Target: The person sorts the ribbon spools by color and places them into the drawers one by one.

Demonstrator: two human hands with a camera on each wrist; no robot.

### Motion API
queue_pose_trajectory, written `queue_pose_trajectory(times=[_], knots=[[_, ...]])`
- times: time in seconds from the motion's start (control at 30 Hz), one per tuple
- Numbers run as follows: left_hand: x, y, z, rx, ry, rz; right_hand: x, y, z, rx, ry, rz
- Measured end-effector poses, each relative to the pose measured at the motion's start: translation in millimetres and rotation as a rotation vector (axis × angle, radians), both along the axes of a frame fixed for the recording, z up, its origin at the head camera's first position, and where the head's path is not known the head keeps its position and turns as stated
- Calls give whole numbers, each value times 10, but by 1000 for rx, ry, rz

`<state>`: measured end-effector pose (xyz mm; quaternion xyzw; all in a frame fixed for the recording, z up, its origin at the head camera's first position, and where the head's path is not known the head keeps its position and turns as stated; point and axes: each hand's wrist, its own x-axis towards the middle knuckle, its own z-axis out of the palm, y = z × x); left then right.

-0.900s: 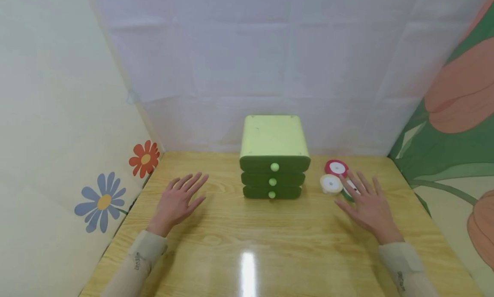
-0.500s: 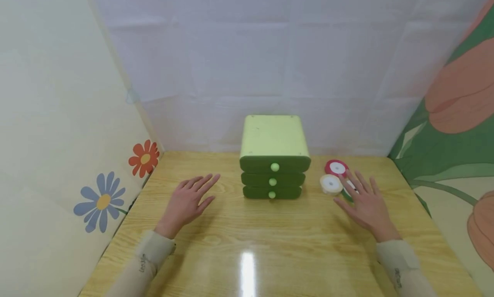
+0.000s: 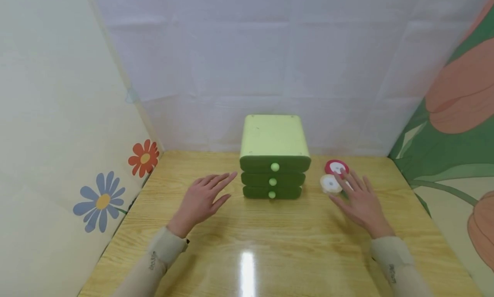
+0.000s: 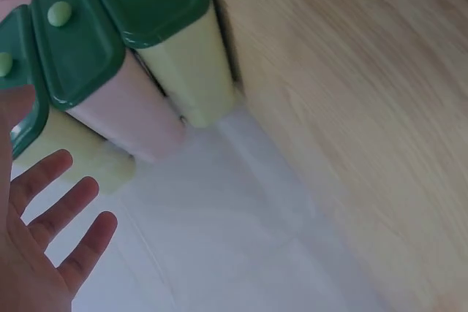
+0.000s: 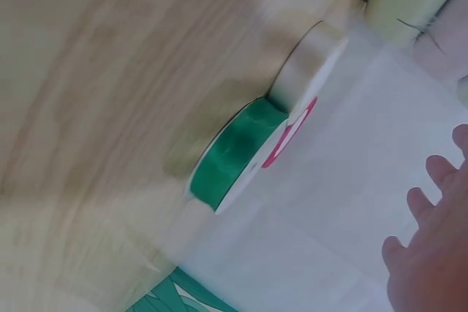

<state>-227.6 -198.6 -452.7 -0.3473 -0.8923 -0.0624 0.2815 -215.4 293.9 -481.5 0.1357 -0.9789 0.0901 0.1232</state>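
Observation:
A small light-green drawer cabinet (image 3: 275,136) with three dark-green drawer fronts stands at the middle of the table's back, all drawers closed. My left hand (image 3: 198,202) hovers just to its left, fingers spread and holding nothing. In the left wrist view, its fingers (image 4: 69,210) overlap the lower part of the cabinet. My right hand (image 3: 362,207), fingers spread too, is over the ribbon spools at the right. Those are a cream spool (image 3: 329,184), a red one (image 3: 331,165) and a green one (image 5: 238,151), which the right hand mostly hides in the head view.
The wooden table (image 3: 285,241) backs onto a white cloth (image 3: 239,65). A wall panel with painted flowers (image 3: 103,201) borders it on the left, and one with large tulips (image 3: 455,95) on the right.
My left hand has moved right, toward the cabinet. My right hand has shifted slightly left over the spools. Cabinet and spools have stayed in place.

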Motion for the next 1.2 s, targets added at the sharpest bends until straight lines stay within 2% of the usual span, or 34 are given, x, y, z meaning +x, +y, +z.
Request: queue_pose_trajectory(times=[0.13, 0.37, 0.63, 0.73, 0.97, 1.2], knots=[[-17, 122, 27, 47, -12, -37, -50, -47, 0, -21, -2, 8], [-48, 348, 105, 156, -89, -80, -116, -164, 85, -63, 16, 40], [-94, 584, 189, 290, -178, -153, -223, -375, 330, -124, 30, 99], [-115, 654, 200, 326, -211, -179, -271, -459, 439, -160, 63, 135], [-176, 799, 218, 428, -342, -228, -376, -629, 621, -250, 130, 197], [-223, 966, 240, 551, -483, -282, -519, -777, 808, -405, 44, 215]])
